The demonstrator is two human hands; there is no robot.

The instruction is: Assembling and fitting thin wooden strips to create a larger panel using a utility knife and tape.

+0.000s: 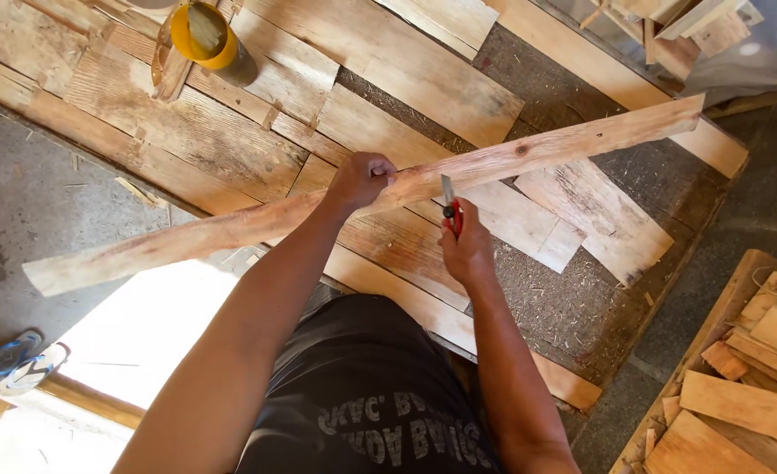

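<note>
While your left hand (359, 178) clenches the long rough pale wooden plank (529, 154), running lower-left to upper-right, your right hand (466, 248) grasps a red-handled utility knife (450, 206), blade touching its near edge.

Long plank (230, 230) rough bare wood, matt; knife (450, 209) metal blade, red plastic handle; can (202, 35) glossy yellow

**Long plank gripped, blade at its edge**

Left hand (359, 178) is closed around a long rough plank (230, 230), held slanted above a floor of loose boards (213, 132). Right hand (466, 250) holds a red-handled utility knife (450, 209), blade tip against the plank's near edge. Yellow container (202, 35) stands on the boards (upper left). Stacked wood offcuts (748, 386) lie lower right.
</note>
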